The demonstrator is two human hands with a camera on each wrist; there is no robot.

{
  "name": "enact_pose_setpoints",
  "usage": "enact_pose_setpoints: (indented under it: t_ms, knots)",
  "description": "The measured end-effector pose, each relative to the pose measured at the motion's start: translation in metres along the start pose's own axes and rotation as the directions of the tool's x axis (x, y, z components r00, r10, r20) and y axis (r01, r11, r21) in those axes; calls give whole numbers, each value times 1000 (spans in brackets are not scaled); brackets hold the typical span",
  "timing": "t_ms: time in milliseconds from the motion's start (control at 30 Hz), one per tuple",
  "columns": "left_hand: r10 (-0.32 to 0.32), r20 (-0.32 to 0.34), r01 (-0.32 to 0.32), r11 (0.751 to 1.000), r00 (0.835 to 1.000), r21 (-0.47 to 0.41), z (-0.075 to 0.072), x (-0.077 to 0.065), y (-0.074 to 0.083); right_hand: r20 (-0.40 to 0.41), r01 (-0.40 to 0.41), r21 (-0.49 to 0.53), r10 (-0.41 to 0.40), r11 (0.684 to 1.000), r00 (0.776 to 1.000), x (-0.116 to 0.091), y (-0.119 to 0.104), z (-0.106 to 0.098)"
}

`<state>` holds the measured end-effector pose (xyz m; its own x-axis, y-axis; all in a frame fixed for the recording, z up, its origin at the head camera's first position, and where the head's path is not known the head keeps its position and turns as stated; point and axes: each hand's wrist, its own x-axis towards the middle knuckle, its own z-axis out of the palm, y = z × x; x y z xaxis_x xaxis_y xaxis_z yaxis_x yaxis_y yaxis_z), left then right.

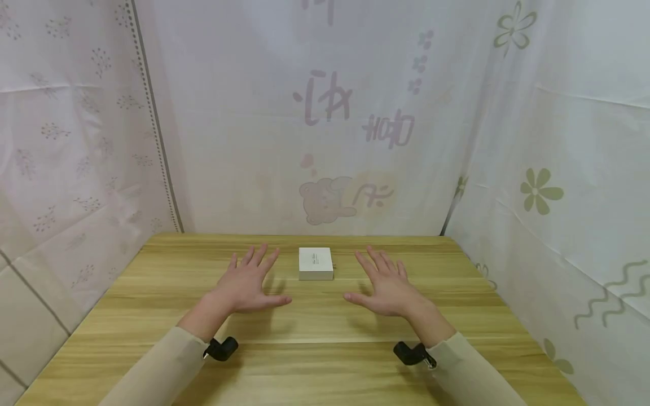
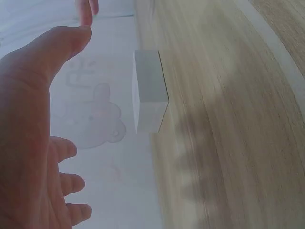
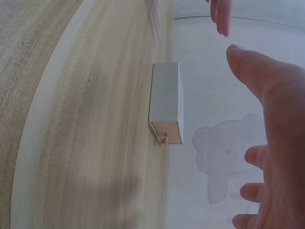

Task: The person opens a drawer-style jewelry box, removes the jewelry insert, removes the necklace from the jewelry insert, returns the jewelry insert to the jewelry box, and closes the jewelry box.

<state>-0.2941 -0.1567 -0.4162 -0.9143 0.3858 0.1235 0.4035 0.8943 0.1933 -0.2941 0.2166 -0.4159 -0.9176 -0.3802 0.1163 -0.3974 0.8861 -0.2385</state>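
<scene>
A small white box (image 1: 315,262) with dark printing on its lid sits towards the back of the wooden table. My left hand (image 1: 247,285) hovers to its left, fingers spread and thumb pointing inward. On the other side my right hand (image 1: 387,286) is held the same way, palm down, apart from the box. The right wrist view shows a small orange-brown tab (image 3: 164,139) on one end of the box (image 3: 166,95). In the left wrist view the box (image 2: 150,88) stands beyond the thumb. Neither hand holds anything.
The wooden table (image 1: 315,366) reaches back to a printed white curtain (image 1: 244,141). More curtains hang along the left (image 1: 76,141) and right (image 1: 574,141) sides. A black wrist camera (image 1: 222,349) sits on the left wrist, another black camera (image 1: 410,353) on the right.
</scene>
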Motion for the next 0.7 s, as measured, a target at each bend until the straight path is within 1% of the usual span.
enact_pose_setpoints:
  t_ms: [167,367,500,600,700]
  knots:
    - [7,-2,-7,1000,1000,-23,1,1,-2,0,5,-4,-5,1000,1000,3,0,1]
    - [48,2,-48,993,999,-111,4,6,-3,1,22,-7,-22,1000,1000,6,0,3]
    - [75,-6,-75,984,997,-163,11,13,-4,1,20,9,-20,1000,1000,9,1,6]
    - [83,-14,-84,976,996,-199,18,19,-6,12,11,27,-11,1000,1000,12,3,10]
    - [85,-8,-85,971,996,-222,24,25,-6,30,5,37,-6,999,1000,15,5,16]
